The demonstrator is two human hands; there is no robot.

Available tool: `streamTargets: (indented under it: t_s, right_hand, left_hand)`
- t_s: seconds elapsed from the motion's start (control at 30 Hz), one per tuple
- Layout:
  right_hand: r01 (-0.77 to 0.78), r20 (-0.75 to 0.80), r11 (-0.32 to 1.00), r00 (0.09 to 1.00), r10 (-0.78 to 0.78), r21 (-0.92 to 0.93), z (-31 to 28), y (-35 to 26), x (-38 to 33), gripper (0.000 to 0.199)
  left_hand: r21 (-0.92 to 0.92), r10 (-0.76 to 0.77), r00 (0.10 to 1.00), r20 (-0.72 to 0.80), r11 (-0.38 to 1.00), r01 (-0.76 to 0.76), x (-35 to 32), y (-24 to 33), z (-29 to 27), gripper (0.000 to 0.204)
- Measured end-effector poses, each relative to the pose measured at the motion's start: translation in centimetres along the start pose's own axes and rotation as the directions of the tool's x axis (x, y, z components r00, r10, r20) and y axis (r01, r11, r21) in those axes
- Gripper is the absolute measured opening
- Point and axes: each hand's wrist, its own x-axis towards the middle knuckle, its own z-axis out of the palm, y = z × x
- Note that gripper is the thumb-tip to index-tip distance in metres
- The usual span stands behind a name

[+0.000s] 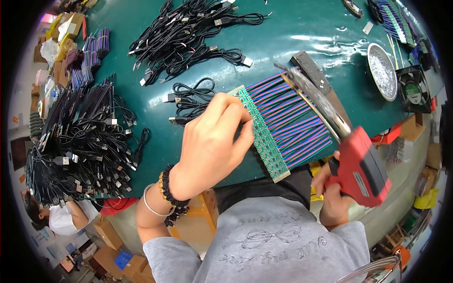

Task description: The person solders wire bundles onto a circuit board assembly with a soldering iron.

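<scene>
My right hand is wrapped round the handle of a red and black soldering gun. Its long metal tip slants up and left above the far end of a green circuit board panel. Rows of blue, red and black wires run out from the panel's right side. Over the panel's left edge, my left hand is closed in a pinch; its own fingers hide what may be in them. Just beyond it lie a few coiled black USB cables.
A dark bar lies beside the wires. Black cables heap up at the back and on the left. At right stand a bowl of silvery bits and a small fan. Another person sits lower left.
</scene>
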Motion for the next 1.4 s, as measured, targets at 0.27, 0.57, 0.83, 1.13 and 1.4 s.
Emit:
streamTargets:
  t_s: [0.27,0.57,0.83,1.13,1.4]
  right_hand:
    - [0.075,0.102,0.995,0.991,-0.082,0.069,-2.7,0.7,-1.9,0.079]
    - [-0.128,0.198,0.990,0.973,0.115,0.053,-4.2,0.9,-2.5,0.082]
    - [0.284,0.445,0.929,0.818,-0.364,0.237,-6.1,4.6,-2.0,0.024]
    - [-0.016,0.234,0.996,0.972,0.036,-0.087,-5.5,3.2,-3.7,0.023]
    - [0.159,0.418,0.965,0.906,-0.059,-0.209,-6.4,3.1,-2.9,0.019]
  left_hand:
    - [0.038,-0.082,0.983,0.165,0.996,0.076,0.8,0.9,-0.9,0.009]
    - [0.020,-0.071,0.990,0.118,0.997,0.069,0.0,-1.2,1.4,0.009]
    - [0.042,-0.045,0.986,0.162,0.998,0.039,0.3,-1.1,0.9,0.009]
    - [0.051,-0.038,0.973,0.226,0.998,0.027,0.7,-1.1,0.5,0.009]
    - [0.052,-0.034,0.978,0.204,0.998,0.024,0.7,-1.0,0.7,0.008]
